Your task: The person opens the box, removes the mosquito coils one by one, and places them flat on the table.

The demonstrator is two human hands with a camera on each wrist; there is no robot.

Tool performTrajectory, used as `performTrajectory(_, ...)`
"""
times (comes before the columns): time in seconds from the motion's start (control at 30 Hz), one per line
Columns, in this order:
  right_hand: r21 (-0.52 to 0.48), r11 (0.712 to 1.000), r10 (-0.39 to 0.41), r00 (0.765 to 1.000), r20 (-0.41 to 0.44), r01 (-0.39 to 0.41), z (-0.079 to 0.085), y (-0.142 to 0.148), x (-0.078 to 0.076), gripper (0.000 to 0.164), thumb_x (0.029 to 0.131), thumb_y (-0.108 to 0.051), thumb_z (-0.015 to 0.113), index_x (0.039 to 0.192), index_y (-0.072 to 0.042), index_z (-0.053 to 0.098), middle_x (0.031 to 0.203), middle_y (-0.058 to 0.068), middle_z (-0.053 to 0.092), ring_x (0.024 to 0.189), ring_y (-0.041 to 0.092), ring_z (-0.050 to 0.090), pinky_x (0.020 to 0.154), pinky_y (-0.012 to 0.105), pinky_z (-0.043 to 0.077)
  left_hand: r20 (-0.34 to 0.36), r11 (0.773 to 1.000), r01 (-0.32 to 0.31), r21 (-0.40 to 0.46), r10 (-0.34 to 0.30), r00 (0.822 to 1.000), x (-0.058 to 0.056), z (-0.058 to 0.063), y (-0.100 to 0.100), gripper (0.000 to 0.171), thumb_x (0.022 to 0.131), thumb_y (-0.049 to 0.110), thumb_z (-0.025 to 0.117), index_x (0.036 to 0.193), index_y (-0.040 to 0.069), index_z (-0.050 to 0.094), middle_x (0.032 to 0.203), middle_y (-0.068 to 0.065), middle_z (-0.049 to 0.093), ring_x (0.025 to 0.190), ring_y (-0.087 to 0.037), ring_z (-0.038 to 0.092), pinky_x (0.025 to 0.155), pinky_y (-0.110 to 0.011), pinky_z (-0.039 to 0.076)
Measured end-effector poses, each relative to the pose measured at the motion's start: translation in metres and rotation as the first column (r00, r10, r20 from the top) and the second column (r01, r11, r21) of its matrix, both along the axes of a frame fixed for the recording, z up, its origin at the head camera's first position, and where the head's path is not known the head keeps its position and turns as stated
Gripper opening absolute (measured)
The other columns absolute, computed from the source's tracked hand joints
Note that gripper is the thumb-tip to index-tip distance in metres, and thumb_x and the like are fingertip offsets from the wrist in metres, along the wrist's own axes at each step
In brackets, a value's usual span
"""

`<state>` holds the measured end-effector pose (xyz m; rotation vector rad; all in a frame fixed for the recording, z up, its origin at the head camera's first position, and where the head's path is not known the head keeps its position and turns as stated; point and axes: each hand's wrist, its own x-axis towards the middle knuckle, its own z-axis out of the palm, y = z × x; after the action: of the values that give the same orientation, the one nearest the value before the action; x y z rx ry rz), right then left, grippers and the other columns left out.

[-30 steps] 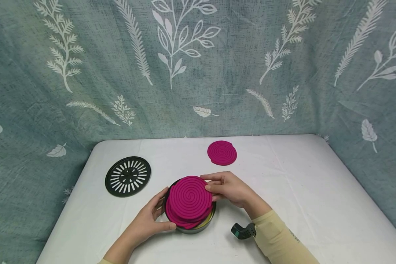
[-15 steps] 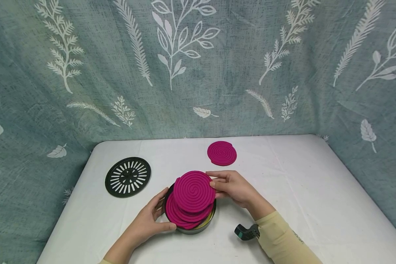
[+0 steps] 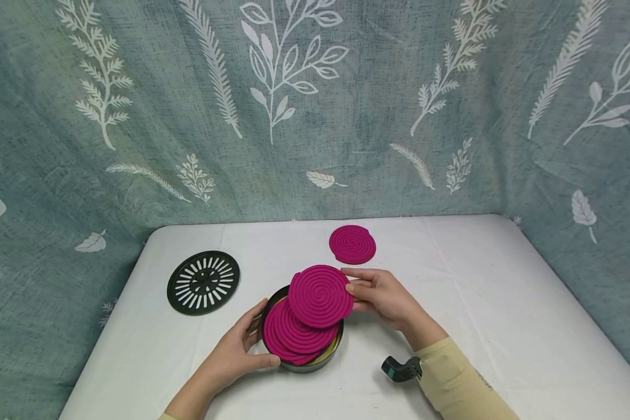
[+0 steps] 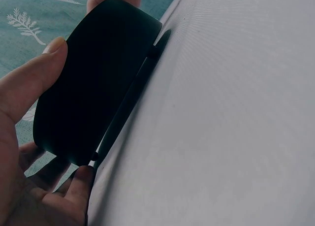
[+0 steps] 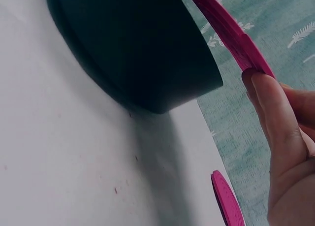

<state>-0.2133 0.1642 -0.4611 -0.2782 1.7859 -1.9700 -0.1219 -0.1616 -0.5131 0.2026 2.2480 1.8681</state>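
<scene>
My left hand [image 3: 231, 350] holds the side of a dark round tin [image 3: 307, 367], thumb at the near side and fingers round the far side. In the left wrist view the thumb presses the wall of the tin [image 4: 98, 73]. A stack of magenta mosquito coils [image 3: 289, 338] lies inside it, over something yellowish. My right hand [image 3: 383, 297] pinches the right edge of another coil [image 3: 320, 296], raised over the tin's far right rim. In the right wrist view this coil [image 5: 236, 34] is tilted, between thumb and fingers.
On the white table [image 3: 493, 303], one magenta coil [image 3: 352, 244] lies near the back edge. A black slotted lid [image 3: 205, 282] lies to the left. A patterned cloth [image 3: 294, 175] hangs behind. A dark wrist device [image 3: 401, 369] sits at the right sleeve.
My right hand has moved the held coil up and to the right, off the stack, baring more of the coils below. The left hand and tin stay in place.
</scene>
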Motion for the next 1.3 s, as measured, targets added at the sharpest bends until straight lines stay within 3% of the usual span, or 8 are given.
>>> performTrajectory(0.3, -0.005, 0.998, -0.060, 0.998, -0.012, 0.060, -0.003, 0.014, -0.003, 0.052, 0.097, -0.004, 0.061, 0.145, 0.003, 0.044, 0.118, 0.021, 0.066, 0.090, 0.021, 0.071, 0.080, 0.037, 0.062, 0.003, 0.999, -0.013, -0.037, 0.013, 1.000, 0.000, 0.001, 0.000, 0.118, 0.058, 0.029, 0.097, 0.155, 0.023, 0.031, 0.154, 0.001, 0.036, 0.139, -0.019, 0.039, 0.110, -0.020, 0.038)
performTrajectory(1.0, 0.063, 0.983, -0.169, 0.985, -0.039, 0.171, -0.010, 0.049, -0.020, 0.052, 0.098, -0.004, 0.060, 0.148, 0.001, 0.042, 0.114, 0.017, 0.068, 0.080, 0.015, 0.070, 0.076, 0.032, 0.063, 0.003, 1.000, -0.008, -0.028, 0.008, 1.000, 0.000, 0.000, 0.000, 0.115, 0.059, 0.028, 0.097, 0.154, 0.027, 0.032, 0.155, 0.001, 0.035, 0.140, -0.019, 0.037, 0.110, -0.019, 0.038)
performTrajectory(1.3, 0.013, 0.982, -0.185, 0.982, -0.035, 0.186, -0.014, 0.064, -0.028, 0.053, 0.100, -0.001, 0.056, 0.148, 0.006, 0.037, 0.113, 0.014, 0.069, 0.084, 0.016, 0.071, 0.078, 0.032, 0.062, -0.009, 1.000, 0.011, 0.001, -0.011, 1.000, 0.000, -0.003, -0.001, 0.113, 0.062, 0.024, 0.096, 0.155, 0.026, 0.031, 0.155, 0.000, 0.034, 0.140, -0.021, 0.038, 0.110, -0.021, 0.038)
